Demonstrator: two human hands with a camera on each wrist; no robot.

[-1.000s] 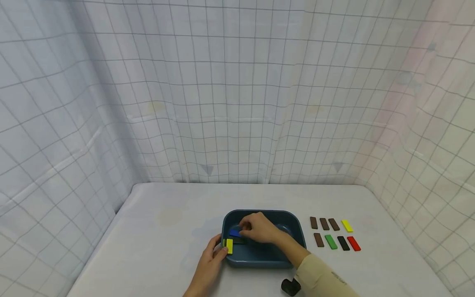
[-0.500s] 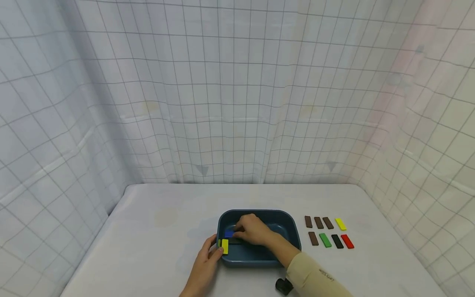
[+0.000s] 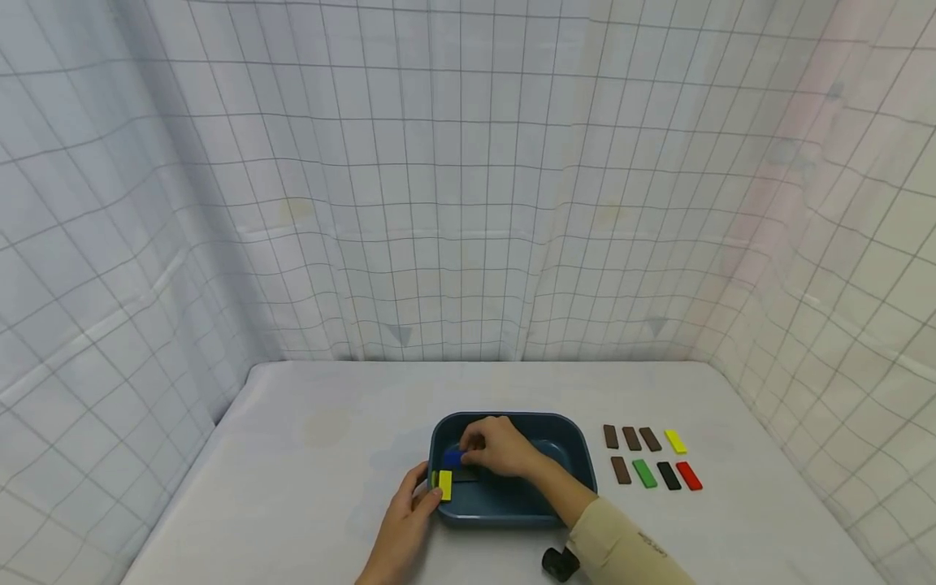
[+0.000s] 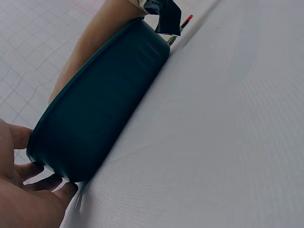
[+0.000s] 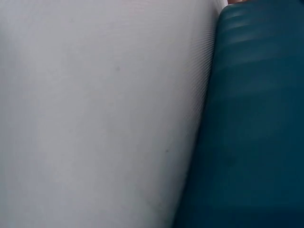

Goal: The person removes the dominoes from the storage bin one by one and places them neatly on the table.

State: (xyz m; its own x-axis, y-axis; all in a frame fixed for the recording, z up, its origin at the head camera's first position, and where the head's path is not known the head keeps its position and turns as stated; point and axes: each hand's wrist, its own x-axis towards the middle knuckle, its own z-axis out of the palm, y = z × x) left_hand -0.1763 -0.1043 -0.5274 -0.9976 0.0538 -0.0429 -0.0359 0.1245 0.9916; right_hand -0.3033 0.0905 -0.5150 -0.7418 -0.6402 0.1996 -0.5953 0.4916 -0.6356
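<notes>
The blue block (image 3: 452, 458) is inside the left part of the tub (image 3: 512, 522), low in the frame, with your right hand (image 3: 500, 448) pinching its right end. It has just shifted slightly up the frame, baring more of the dark block (image 3: 466, 474) below, so you seem to be adjusting its place. Your left hand (image 3: 406, 513) grips the tub's left wall beside the yellow block (image 3: 445, 485). Loose blocks (image 3: 645, 474) lie on the surface (image 3: 329, 463), lower right.

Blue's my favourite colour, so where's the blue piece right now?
In the head view, the blue piece is inside the tray, toward its left side, close to the right hand and a little farther back than the yellow piece.
</notes>
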